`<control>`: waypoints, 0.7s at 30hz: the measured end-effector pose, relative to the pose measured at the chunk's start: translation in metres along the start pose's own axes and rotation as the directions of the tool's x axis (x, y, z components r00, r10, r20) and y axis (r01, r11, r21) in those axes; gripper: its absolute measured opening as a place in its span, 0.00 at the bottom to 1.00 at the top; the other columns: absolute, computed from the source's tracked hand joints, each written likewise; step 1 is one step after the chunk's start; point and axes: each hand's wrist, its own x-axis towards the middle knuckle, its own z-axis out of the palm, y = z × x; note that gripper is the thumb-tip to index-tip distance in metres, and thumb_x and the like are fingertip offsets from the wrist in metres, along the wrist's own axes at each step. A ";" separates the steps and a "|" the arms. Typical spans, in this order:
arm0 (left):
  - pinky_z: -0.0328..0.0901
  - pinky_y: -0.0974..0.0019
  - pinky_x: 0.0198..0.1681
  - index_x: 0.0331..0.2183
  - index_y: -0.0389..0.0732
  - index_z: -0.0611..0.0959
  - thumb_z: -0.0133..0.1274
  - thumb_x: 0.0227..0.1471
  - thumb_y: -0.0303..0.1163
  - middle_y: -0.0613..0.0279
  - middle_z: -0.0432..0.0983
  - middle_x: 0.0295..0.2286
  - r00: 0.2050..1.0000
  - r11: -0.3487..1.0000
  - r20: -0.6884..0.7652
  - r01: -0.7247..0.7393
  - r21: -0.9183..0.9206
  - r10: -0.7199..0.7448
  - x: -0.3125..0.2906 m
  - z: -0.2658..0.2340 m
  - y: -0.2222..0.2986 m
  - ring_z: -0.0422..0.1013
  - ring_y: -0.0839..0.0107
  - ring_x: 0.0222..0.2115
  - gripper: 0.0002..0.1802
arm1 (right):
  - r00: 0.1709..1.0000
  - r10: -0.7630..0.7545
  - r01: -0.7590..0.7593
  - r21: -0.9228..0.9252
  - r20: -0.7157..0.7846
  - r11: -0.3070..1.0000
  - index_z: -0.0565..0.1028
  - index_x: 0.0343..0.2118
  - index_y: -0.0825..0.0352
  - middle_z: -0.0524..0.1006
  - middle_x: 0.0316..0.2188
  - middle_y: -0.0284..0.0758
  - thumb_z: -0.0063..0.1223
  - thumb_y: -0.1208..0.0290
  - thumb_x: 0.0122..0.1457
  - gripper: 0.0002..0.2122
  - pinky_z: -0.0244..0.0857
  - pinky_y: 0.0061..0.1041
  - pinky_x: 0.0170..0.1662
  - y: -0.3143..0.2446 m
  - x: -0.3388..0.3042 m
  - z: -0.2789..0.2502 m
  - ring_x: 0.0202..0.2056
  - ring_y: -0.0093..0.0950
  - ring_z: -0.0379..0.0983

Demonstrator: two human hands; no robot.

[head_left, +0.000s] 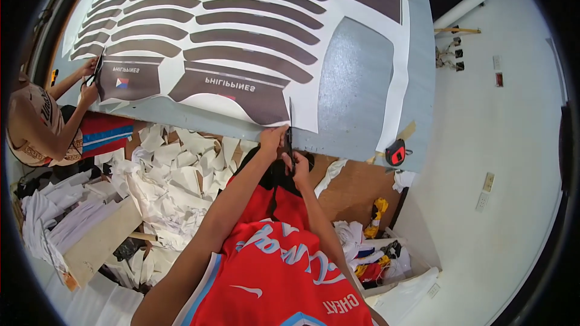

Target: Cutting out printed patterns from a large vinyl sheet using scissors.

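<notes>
Printed sheet (241, 42), white paper with dark brown curved panels, lies flat across the grey bench (356, 72), its near edge at the bench's front lip, right above the person's hands.

Far left: a co-worker's hand (90, 67) works another pair of scissors at the sheet's left end. Below that, a heap of white paper offcuts (175, 169) covers the floor.

Centre: left hand (273, 137) rests on the sheet's near edge, fingers (279, 130) curled and pressed on the paper just left of the cut line, pinning it. Right hand (297, 166) sits just below the bench edge, closed round the scissors (290, 130); fingers through the handles. The blades point away from the body, running up into the white margin beside the large brown panel (235, 93). How far the blades are spread, can't tell, too thin here.

Doing it well, as a judgement: keep the paper taut with the left hand close to the blades, follow the panel's outline in the white margin, long steady strokes, don't nick the brown print.

Right: red-and-black tape measure (396, 152) at the bench edge; paper rolls (459, 9) beyond the far corner.
</notes>
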 end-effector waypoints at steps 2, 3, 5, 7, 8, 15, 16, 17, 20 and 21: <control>0.49 0.72 0.13 0.17 0.43 0.74 0.62 0.46 0.32 0.71 0.63 0.12 1.000 0.999 0.018 0.012 -0.047 -0.011 0.004 0.002 0.007 0.56 0.79 0.10 0.14 | 1.000 -0.003 0.003 0.010 0.008 1.000 0.71 0.22 0.64 0.66 0.15 0.25 0.58 0.62 0.57 0.13 0.54 0.18 0.17 -0.004 0.011 0.007 0.14 0.16 0.60; 0.48 0.72 0.13 0.17 0.43 0.75 0.62 0.46 0.32 0.72 0.63 0.12 0.999 0.995 0.041 0.037 -0.090 -0.034 0.003 0.002 0.008 0.56 0.80 0.10 0.14 | 1.000 0.003 -0.003 0.020 0.007 1.000 0.71 0.23 0.64 0.67 0.16 0.25 0.57 0.62 0.58 0.12 0.54 0.18 0.17 -0.002 0.014 0.007 0.15 0.16 0.61; 0.48 0.73 0.13 0.18 0.42 0.76 0.62 0.46 0.32 0.73 0.63 0.12 0.998 0.995 0.065 0.007 -0.098 -0.001 0.002 -0.002 0.011 0.54 0.81 0.10 0.12 | 1.000 0.015 -0.015 0.029 0.010 0.999 0.72 0.24 0.64 0.68 0.17 0.26 0.56 0.63 0.58 0.12 0.54 0.18 0.17 0.001 0.019 0.010 0.15 0.16 0.61; 0.49 0.72 0.13 0.19 0.42 0.77 0.61 0.46 0.31 0.72 0.64 0.12 0.999 0.998 0.017 -0.037 -0.050 0.038 -0.003 0.001 0.012 0.55 0.80 0.10 0.11 | 0.999 -0.026 0.023 0.145 0.020 0.989 0.72 0.24 0.65 0.68 0.18 0.26 0.55 0.63 0.58 0.12 0.55 0.19 0.17 0.006 0.024 0.012 0.16 0.17 0.62; 0.49 0.72 0.13 0.19 0.42 0.77 0.61 0.46 0.31 0.72 0.64 0.12 0.999 0.998 0.013 -0.032 -0.051 0.033 -0.006 0.003 0.012 0.55 0.80 0.10 0.11 | 1.000 -0.019 0.016 0.144 0.023 0.989 0.72 0.24 0.65 0.68 0.18 0.26 0.55 0.63 0.58 0.12 0.55 0.19 0.17 0.008 0.027 0.012 0.16 0.17 0.62; 0.52 0.68 0.13 0.18 0.45 0.72 0.63 0.44 0.34 0.70 0.65 0.14 0.999 0.993 -0.029 0.019 -0.114 -0.023 -0.015 0.005 0.014 0.59 0.76 0.10 0.14 | 1.000 -0.006 0.005 0.089 0.010 0.996 0.73 0.23 0.65 0.69 0.17 0.26 0.55 0.60 0.59 0.14 0.54 0.19 0.17 -0.005 0.029 0.007 0.16 0.17 0.62; 0.52 0.67 0.13 0.18 0.45 0.72 0.63 0.43 0.34 0.69 0.65 0.14 0.999 0.992 -0.012 0.028 -0.124 -0.030 -0.024 0.010 0.023 0.59 0.76 0.10 0.15 | 0.999 -0.040 0.040 0.060 -0.006 0.997 0.73 0.23 0.65 0.69 0.16 0.26 0.55 0.59 0.59 0.15 0.54 0.19 0.16 -0.010 0.028 0.006 0.16 0.17 0.62; 0.53 0.66 0.09 0.21 0.39 0.75 0.62 0.44 0.32 0.65 0.66 0.12 0.993 0.980 0.044 0.117 -0.158 -0.112 -0.034 0.013 0.031 0.60 0.70 0.06 0.12 | 0.999 -0.030 0.031 0.059 -0.018 0.998 0.73 0.23 0.65 0.69 0.16 0.26 0.55 0.59 0.59 0.15 0.54 0.19 0.16 -0.015 0.027 0.004 0.16 0.17 0.62; 0.54 0.67 0.09 0.20 0.40 0.75 0.61 0.45 0.32 0.62 0.69 0.11 0.997 0.988 0.027 0.073 -0.134 -0.070 -0.024 0.009 0.026 0.62 0.69 0.06 0.12 | 1.000 -0.019 0.019 0.075 0.003 0.997 0.73 0.23 0.66 0.68 0.15 0.25 0.55 0.58 0.59 0.16 0.54 0.19 0.16 -0.033 0.032 0.013 0.16 0.17 0.62; 0.54 0.67 0.09 0.20 0.40 0.75 0.61 0.45 0.32 0.62 0.69 0.11 0.997 0.988 0.030 0.078 -0.134 -0.075 -0.016 0.007 0.019 0.62 0.69 0.06 0.12 | 1.000 -0.022 0.023 0.065 -0.006 0.998 0.73 0.23 0.66 0.69 0.16 0.25 0.56 0.58 0.59 0.16 0.55 0.19 0.17 -0.037 0.033 0.015 0.17 0.16 0.62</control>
